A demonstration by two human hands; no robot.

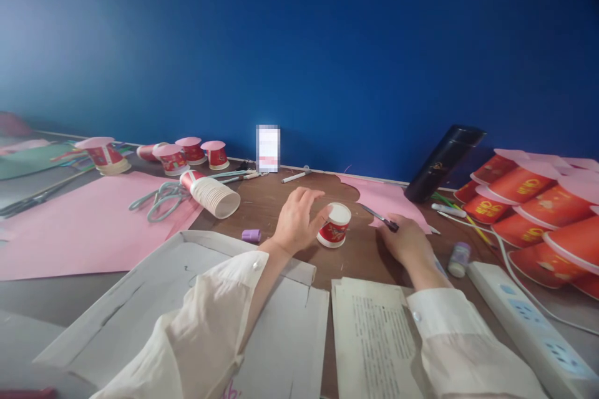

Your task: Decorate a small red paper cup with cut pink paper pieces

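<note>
By an upturned cup, left hand curves unclosed, right hand grips scissors.

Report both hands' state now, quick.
Left hand: open, thumb at the red-and-white cup; contact unclear.
Right hand: at the handle of the scissors; whether closed on it cannot be told.

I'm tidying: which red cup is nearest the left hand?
The white-topped red cup just right of the left hand; the others are farther off, to either side.
</note>
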